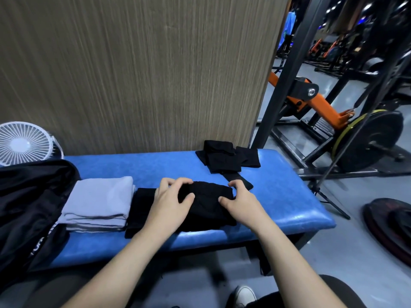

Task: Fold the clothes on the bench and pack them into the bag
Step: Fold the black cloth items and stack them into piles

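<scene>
Black garment [209, 203] is sitting folded at the middle of the blue bench [278, 192], near the front edge. Both hands are on it. Left hand [171, 201] is gripping its left end: fingers curled over the far edge, thumb pressing on top. Right hand [240, 201] is gripping the right end the same way, fingers hooked over the far corner, thumb lying on the cloth. Neither hand is flat; both are clawed onto the fabric.

Second black piece [140, 210] is lying flat just left of it, partly under the left wrist; can't tell if it's a separate item or part of the same one. Grey stack [100, 203] is sitting folded beside that, touching or nearly touching it. Black bag [31, 207] is occupying the bench's left end, hanging over the front edge, touching the grey stack.

More black clothes [226, 158] are lying at the far side of the bench against the wood panel [144, 70], with a strip [239, 180] trailing toward the right hand's fingers.

White fan [24, 143] is standing behind the bag. Orange-and-black weight machine [322, 107] with a plate [369, 141] is standing on the floor to the right. White shoe [244, 295] is showing at the bottom.
</scene>
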